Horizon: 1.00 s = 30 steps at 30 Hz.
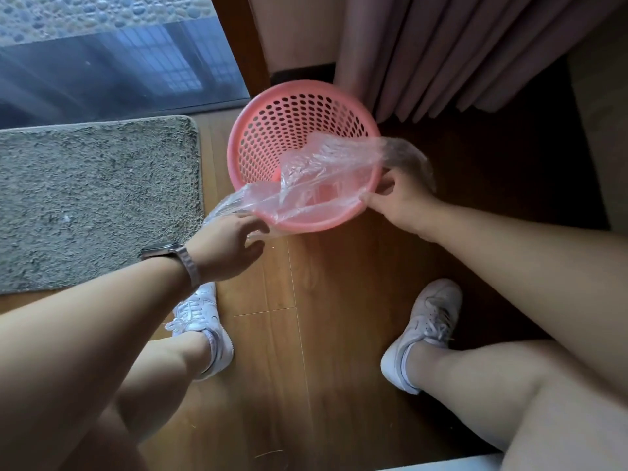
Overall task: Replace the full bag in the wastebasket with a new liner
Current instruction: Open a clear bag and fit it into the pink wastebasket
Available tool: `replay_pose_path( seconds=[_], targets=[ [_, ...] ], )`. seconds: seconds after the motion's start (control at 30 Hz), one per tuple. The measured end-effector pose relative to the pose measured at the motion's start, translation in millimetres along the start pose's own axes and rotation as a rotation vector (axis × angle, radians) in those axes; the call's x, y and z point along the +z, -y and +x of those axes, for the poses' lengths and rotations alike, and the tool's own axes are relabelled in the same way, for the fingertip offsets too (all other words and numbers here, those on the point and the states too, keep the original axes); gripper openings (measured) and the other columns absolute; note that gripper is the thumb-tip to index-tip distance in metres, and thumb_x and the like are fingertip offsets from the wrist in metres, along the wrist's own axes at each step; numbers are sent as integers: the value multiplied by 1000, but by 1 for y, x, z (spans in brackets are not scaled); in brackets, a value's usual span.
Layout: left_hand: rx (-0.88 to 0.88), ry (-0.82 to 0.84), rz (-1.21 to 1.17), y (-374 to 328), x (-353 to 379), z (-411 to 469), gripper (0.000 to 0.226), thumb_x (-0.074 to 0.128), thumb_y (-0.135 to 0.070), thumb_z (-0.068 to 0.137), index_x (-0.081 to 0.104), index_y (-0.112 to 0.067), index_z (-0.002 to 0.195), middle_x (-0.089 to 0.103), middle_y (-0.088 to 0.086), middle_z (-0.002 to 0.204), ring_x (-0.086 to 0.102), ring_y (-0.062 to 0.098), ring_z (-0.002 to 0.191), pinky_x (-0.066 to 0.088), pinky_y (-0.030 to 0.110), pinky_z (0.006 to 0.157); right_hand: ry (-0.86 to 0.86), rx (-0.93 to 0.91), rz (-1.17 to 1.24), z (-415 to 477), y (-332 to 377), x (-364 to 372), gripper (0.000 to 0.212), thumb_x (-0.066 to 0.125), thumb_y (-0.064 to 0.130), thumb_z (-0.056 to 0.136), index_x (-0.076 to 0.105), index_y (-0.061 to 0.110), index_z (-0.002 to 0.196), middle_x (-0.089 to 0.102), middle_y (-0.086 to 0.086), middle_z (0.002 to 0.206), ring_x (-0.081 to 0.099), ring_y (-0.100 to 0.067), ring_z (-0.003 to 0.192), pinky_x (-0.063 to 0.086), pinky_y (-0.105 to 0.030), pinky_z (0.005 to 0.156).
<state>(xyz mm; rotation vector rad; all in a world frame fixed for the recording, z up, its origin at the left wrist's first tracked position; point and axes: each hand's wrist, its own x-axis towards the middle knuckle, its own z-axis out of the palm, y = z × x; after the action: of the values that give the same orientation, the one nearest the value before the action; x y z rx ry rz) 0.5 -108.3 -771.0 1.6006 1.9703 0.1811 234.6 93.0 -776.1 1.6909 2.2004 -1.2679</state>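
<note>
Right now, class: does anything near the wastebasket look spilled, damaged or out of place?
Nothing spilled or broken. Only the clear liner is unseated: crumpled across the near rim of the pink wastebasket, held by left hand and right hand.

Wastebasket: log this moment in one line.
left hand: grips liner | right hand: pinches liner | wastebasket: liner across near rim, unfitted

A home room: curtain [424, 56], shaggy rug [95, 198], wooden floor [323, 300].
</note>
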Motion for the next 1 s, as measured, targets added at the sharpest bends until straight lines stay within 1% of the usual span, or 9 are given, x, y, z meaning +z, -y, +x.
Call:
replay_pose_path(
  seconds=[0.1,0.2,0.37,0.47,0.53,0.6,0.77,0.87,1.0],
  targets=[
    [-114,-22,-156,-1,-2,1,33,62,-23,82,64,-17,114,67,1,112,61,19,104,48,34,94,6,50,60,7,6,8,46,73,42,76,62,20,115,67,0,105,63,-19,96,55,-40,88],
    [-196,-40,-277,0,-6,2,25,65,-18,83,64,-20,108,68,-4,103,65,13,93,53,32,88,-17,106,82,12,10,12,44,72,32,77,61,18,117,65,-3,105,63,-21,97,55,-40,88],
    [-342,-83,-370,1,-14,4,23,66,-21,85,65,-21,108,71,-6,97,67,11,89,53,28,84,-12,230,158,9,21,17,22,64,18,83,59,14,104,65,-9,94,70,-22,78,62,-39,68],
    [-461,-121,-402,5,-12,4,19,64,-24,85,63,-23,104,70,-6,92,67,16,82,56,33,76,28,299,175,7,22,18,47,64,18,82,47,11,124,55,-6,104,69,-19,75,60,-29,54],
    [-529,-149,-399,8,-10,4,17,64,-26,85,59,-22,102,69,-2,91,66,19,80,56,36,74,26,295,194,3,22,18,51,63,13,85,36,15,128,47,-1,98,66,-19,81,58,-26,55],
    [-575,-145,-406,11,-8,3,20,64,-28,85,56,-22,102,68,-1,90,66,20,81,56,39,77,21,259,184,-1,21,15,52,62,9,88,31,17,129,49,-3,101,65,-19,83,57,-26,56],
    [-626,-168,-623,11,-12,7,20,64,-26,82,57,-18,100,71,6,88,71,24,74,60,47,75,117,188,110,-2,16,8,40,62,9,88,41,20,120,61,-4,101,68,-21,81,56,-27,53],
    [-668,-183,-588,9,-12,11,13,62,-22,85,60,-11,92,71,11,85,72,27,70,60,47,73,229,174,46,-7,15,4,38,61,10,89,39,25,116,62,-3,95,69,-19,75,55,-26,51],
    [-725,-192,-525,14,-12,9,28,66,-38,83,61,-11,86,71,8,80,71,26,71,60,48,74,293,122,-30,-8,12,0,44,60,13,88,34,22,123,60,-4,93,66,-18,70,49,-25,45]
  ],
)
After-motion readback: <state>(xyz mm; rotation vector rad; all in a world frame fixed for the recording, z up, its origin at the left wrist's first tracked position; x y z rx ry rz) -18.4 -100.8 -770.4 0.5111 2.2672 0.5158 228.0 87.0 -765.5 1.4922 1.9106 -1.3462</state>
